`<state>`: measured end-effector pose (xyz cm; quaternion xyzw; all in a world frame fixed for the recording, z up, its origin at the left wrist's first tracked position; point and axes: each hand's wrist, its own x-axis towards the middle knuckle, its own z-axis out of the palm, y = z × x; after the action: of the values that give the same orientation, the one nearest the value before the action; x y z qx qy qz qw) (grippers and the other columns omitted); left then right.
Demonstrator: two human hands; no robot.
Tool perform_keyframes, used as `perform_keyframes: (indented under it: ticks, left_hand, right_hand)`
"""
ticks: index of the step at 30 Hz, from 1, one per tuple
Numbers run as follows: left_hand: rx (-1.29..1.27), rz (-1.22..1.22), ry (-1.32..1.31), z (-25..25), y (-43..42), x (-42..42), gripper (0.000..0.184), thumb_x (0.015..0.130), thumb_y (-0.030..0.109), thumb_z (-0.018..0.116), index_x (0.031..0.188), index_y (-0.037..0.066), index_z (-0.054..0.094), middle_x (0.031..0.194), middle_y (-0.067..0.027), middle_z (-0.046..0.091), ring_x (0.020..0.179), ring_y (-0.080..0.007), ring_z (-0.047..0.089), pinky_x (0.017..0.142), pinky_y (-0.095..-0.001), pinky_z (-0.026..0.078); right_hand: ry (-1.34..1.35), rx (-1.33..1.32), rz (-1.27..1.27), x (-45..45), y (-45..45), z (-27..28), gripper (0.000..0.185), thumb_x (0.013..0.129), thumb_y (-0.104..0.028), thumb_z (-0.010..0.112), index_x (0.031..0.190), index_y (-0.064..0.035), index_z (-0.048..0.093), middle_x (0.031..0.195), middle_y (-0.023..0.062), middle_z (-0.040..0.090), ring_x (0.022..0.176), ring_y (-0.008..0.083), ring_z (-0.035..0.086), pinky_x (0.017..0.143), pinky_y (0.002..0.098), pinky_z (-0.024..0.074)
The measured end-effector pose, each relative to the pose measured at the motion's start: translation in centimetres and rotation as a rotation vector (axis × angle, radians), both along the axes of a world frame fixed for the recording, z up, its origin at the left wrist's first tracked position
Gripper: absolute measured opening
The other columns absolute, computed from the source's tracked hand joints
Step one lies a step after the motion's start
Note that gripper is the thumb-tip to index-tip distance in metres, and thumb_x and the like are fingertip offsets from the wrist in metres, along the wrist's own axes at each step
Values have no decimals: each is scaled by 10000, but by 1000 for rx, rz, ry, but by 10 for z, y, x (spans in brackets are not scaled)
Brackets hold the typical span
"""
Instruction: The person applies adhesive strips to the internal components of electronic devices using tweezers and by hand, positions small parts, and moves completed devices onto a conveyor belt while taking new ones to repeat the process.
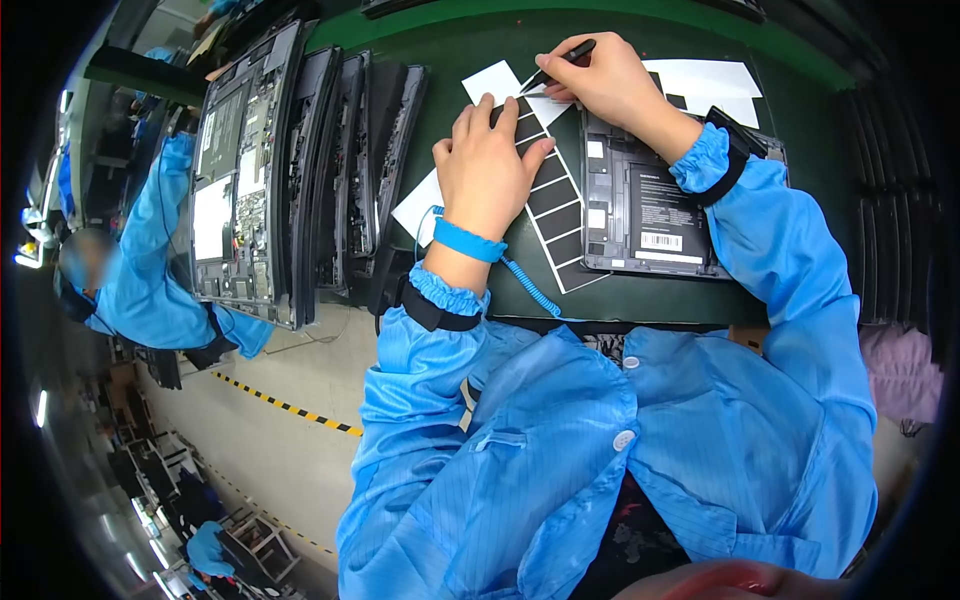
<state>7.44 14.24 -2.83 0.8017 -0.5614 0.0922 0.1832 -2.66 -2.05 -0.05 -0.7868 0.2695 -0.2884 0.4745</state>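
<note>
- While the left hand (485,165) lies palm down with its fingers loosely spread, pressing on the upper part of a strip of black rectangles (560,218), the right hand (618,85) is closed around a slim black tool (578,50), pinched kinda like a pen.
- Tool's tip points down at the far end of the strip, just beyond the left fingertips. Can't tell if it's actually touching anything.
- The strip runs from under the left hand back toward the person, ending to the right of the left wrist.
- White sheet (490,80) just past the left fingertips, and more white paper (728,78) to the right of the right hand.
- Opened-up device (660,215) with a black battery showing, on the green desk (460,35) below the right hand.
- Bunch of similar devices (240,180) standing on edge, left of the left hand.
- Blue wristband (468,240) with a coiled cord on the left wrist.
</note>
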Motion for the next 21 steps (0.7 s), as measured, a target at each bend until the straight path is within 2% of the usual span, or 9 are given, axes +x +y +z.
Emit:
perform_keyframes:
  ticks: [9,15,18,21]
  left_hand:
    - [15,-5,-9,1,0,1,603,859,491,669,1304,91,596,1370,-155,545,1276,-329,489,952,-511,427]
    - [56,1,-33,3,-1,0,602,871,495,655,1313,92,589,1374,-156,537,1281,-331,484,950,-516,429]
    - [70,-5,-53,3,-2,0,610,878,502,645,1329,96,581,1377,-164,532,1283,-341,481,950,-525,438]
    - [75,-13,-58,1,0,2,610,884,497,642,1333,89,575,1384,-166,523,1291,-347,471,956,-525,436]
  right_hand:
    - [87,-42,15,0,-1,1,247,855,-206,691,928,27,728,754,142,725,675,186,726,661,277,565]
    - [-33,-123,77,0,-1,-6,236,843,-174,685,945,34,729,770,149,725,714,188,733,685,287,572]
    - [-55,3,107,-4,2,0,224,861,-145,691,963,54,717,807,157,726,745,187,734,685,277,580]
    - [-212,265,159,-8,3,8,219,912,-121,682,1029,65,687,911,148,716,806,208,731,711,277,600]
